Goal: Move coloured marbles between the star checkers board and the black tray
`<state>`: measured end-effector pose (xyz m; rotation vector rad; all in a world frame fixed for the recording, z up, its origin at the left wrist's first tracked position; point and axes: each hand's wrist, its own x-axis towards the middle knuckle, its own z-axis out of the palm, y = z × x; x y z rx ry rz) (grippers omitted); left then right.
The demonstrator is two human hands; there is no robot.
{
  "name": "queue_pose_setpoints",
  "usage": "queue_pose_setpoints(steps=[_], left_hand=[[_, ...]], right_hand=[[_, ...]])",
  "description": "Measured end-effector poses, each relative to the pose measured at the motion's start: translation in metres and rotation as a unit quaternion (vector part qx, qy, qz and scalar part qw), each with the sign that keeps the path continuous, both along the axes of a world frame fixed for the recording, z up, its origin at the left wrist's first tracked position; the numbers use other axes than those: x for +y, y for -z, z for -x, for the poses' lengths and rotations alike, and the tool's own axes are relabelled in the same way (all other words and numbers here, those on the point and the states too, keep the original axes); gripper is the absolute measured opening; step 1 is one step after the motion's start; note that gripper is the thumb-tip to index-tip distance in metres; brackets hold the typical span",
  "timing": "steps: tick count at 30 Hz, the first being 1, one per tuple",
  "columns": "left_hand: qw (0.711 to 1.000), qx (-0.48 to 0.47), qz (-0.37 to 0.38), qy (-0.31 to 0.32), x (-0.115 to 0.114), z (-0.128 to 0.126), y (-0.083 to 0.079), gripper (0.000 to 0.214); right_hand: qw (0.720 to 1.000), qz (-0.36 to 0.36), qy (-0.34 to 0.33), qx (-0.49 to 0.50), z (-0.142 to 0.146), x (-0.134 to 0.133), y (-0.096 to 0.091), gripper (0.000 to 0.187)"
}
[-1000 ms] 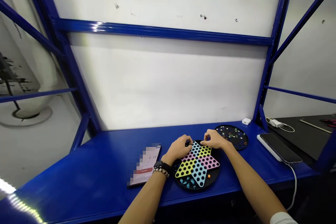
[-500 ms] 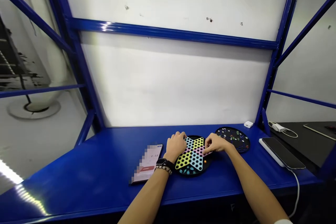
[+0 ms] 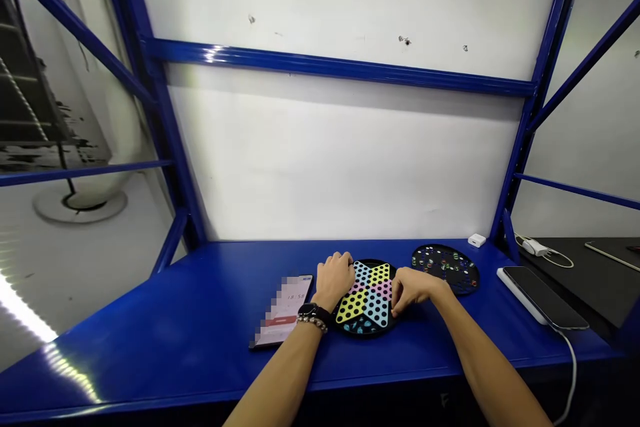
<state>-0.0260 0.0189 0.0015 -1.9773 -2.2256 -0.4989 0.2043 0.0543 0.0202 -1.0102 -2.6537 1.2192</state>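
Note:
A star-shaped Chinese checkers board (image 3: 371,293), with yellow, blue and pink points full of dark holes, lies on a round black tray (image 3: 379,333). Bluish shapes show on the tray below the star's front edge. My left hand (image 3: 336,280), wearing a dark band and beads at the wrist, is closed with its curled fingers at the board's left side. My right hand (image 3: 413,289) is closed in a downward pinch at the tray's right rim, beside the blue point. Whatever lies between its fingertips is hidden.
A second round black tray (image 3: 457,285) with several small glass pieces sits behind my right hand. To the left lies a phone (image 3: 287,313). A dark phone on a white block (image 3: 530,307) with a cable is at the right. A white charger (image 3: 477,240) stands at the back.
My right hand has moved from the pink point down to the tray's right rim. The orange piece there is now hidden from sight. My left hand stays at the board.

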Motion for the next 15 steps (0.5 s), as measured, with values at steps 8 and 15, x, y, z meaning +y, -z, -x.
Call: queue_pose_setpoints(steps=[8, 15], left_hand=[[1.000, 0.002, -0.002, 0.015, -0.001, 0.001, -0.001, 0.029], [0.999, 0.005, -0.029, 0.034, -0.002, -0.003, -0.001, 0.028]], right_hand=[[0.996, -0.072, 0.043, 0.026, -0.005, 0.001, -0.004, 0.007], [0.889, -0.242, 0.388, -0.010, -0.059, 0.021, -0.015, 0.013]])
